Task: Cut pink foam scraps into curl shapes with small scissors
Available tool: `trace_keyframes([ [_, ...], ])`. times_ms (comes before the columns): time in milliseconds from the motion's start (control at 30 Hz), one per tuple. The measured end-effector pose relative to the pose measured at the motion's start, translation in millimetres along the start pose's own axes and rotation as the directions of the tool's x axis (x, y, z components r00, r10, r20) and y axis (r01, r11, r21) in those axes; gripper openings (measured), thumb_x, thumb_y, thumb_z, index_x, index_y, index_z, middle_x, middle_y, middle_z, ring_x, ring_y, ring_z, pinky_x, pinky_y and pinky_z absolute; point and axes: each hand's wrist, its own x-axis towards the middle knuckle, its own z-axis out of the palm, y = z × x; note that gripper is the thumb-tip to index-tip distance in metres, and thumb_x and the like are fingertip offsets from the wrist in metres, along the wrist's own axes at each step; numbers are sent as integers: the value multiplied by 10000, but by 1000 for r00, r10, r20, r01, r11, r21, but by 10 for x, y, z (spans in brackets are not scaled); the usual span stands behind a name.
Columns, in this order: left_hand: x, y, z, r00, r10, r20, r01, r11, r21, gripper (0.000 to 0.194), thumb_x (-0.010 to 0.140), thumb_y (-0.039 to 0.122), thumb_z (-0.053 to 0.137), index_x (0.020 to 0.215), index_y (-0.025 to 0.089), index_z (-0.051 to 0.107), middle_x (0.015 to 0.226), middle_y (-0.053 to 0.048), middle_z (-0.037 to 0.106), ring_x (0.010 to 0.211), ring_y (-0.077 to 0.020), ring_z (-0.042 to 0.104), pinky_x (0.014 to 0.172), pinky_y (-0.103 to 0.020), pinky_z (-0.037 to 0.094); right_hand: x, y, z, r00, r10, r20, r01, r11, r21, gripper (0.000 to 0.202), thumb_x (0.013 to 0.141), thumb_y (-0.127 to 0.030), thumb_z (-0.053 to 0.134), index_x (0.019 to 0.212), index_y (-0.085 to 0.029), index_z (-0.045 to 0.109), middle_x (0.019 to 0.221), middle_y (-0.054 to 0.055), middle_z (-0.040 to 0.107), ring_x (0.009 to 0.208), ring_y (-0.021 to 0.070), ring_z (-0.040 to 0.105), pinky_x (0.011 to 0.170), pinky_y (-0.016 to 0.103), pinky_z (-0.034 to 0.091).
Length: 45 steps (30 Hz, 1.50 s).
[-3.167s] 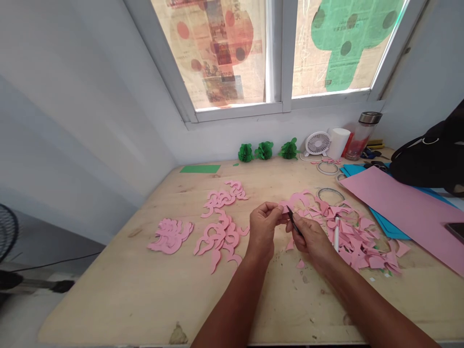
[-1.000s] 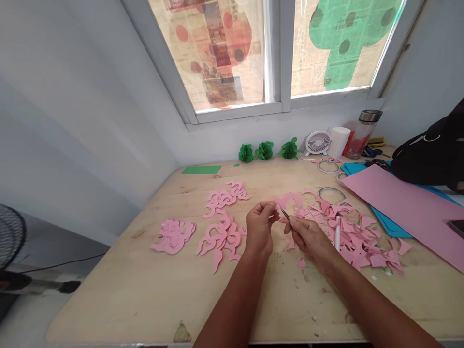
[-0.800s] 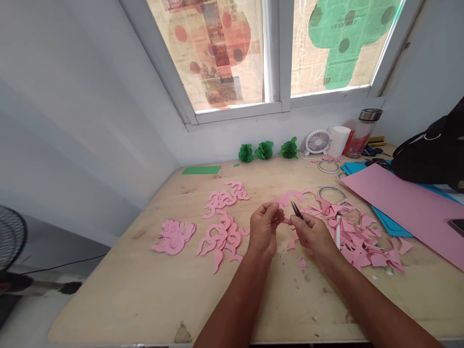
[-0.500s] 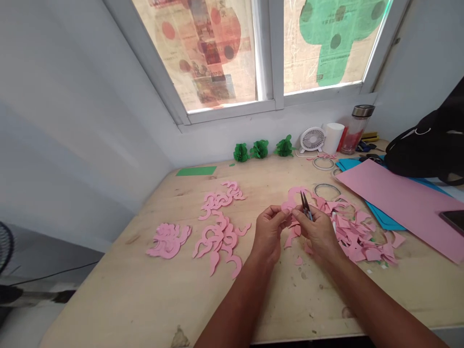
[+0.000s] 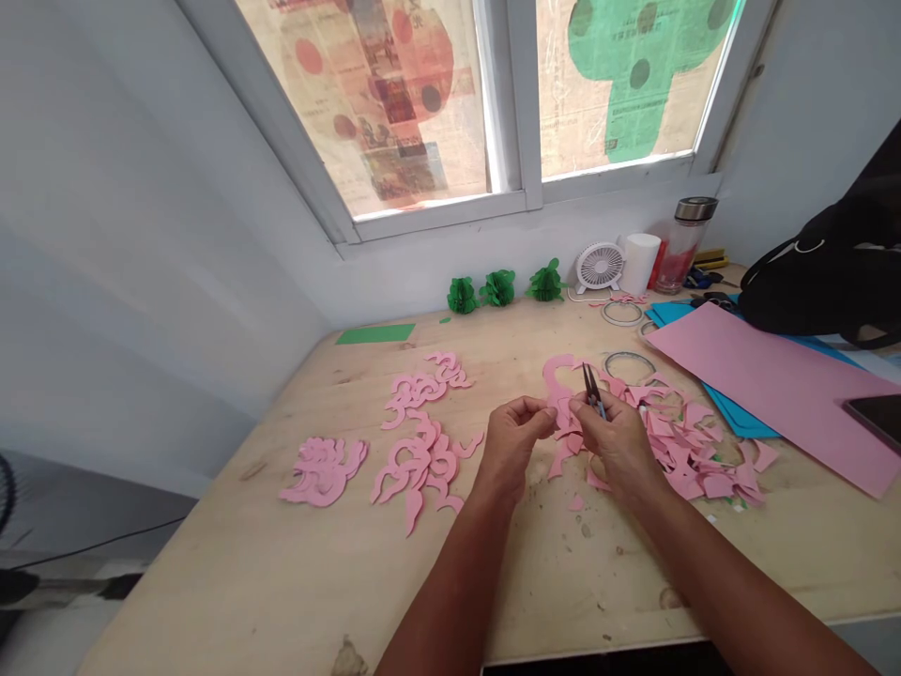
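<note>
My right hand (image 5: 619,441) is closed round a small pair of scissors (image 5: 592,383), whose dark blades point up, away from me. Its thumb and forefinger also pinch the edge of a curved pink paper cutout (image 5: 559,373). From the other side, my left hand (image 5: 515,439) has its fingertips together at the same cutout's lower part. Fingers hide some of that paper. Just right of my right hand lies a heap of pink paper scraps (image 5: 694,451). Left of my left hand is a loose pile of curly pink cutouts (image 5: 422,455), with a neater stack of cutouts (image 5: 324,469) farther left.
Green paper pompoms (image 5: 498,287), a small white fan (image 5: 600,268), a white cylinder (image 5: 641,263) and a glass bottle (image 5: 686,246) line the wall. At right are a pink sheet (image 5: 767,390) over blue sheets, a phone (image 5: 877,418), tape rings (image 5: 629,366) and a black bag (image 5: 823,272).
The view has shifted slightly. My left hand has drawn a little away from my right, and more of the curved pink cutout shows between them. The scissors stay in my right hand.
</note>
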Motion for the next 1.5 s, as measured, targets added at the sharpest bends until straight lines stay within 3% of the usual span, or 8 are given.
trace_keyframes([
  [200, 20, 14, -18, 985, 75, -155, -87, 994, -72, 148, 636, 264, 671, 648, 130, 609, 608, -4, 570, 577, -89, 503, 637, -239, 418, -70, -20, 32, 984, 35, 173, -42, 999, 33, 329, 771, -481, 534, 721, -156, 544, 463, -80, 299, 397, 53, 190, 367, 199, 112],
  [367, 23, 35, -44, 979, 79, -185, -100, 989, -108, 152, 627, 263, 670, 651, 127, 606, 634, -21, 600, 584, -103, 544, 654, -266, 452, -114, -11, 55, 946, 158, 284, -147, 987, -57, 390, 797, -520, 485, 705, -148, 552, 441, -82, 297, 362, 39, 166, 336, 186, 103],
  [533, 17, 88, -53, 981, 63, -186, -84, 990, -109, 135, 606, 236, 668, 646, 123, 606, 587, -19, 604, 543, -108, 551, 613, -267, 461, -114, 27, 50, 928, 181, 324, -166, 983, -73, 382, 801, -516, 489, 731, -148, 567, 451, -82, 303, 348, 33, 181, 314, 171, 106],
  [767, 1, 139, -61, 990, 56, -129, -65, 996, -64, 132, 609, 236, 661, 612, 122, 596, 550, -18, 598, 520, -103, 540, 594, -260, 463, -101, 41, 39, 921, 171, 351, -160, 985, -60, 383, 804, -514, 491, 750, -143, 571, 445, -84, 300, 350, 36, 174, 304, 168, 120],
  [1500, -12, 156, -55, 989, 53, -136, -58, 998, -37, 122, 605, 227, 654, 607, 122, 591, 548, -18, 594, 516, -103, 534, 580, -255, 451, -103, 45, 55, 930, 152, 335, -123, 987, -105, 423, 770, -568, 492, 706, -154, 549, 419, -90, 283, 343, 47, 159, 303, 185, 118],
])
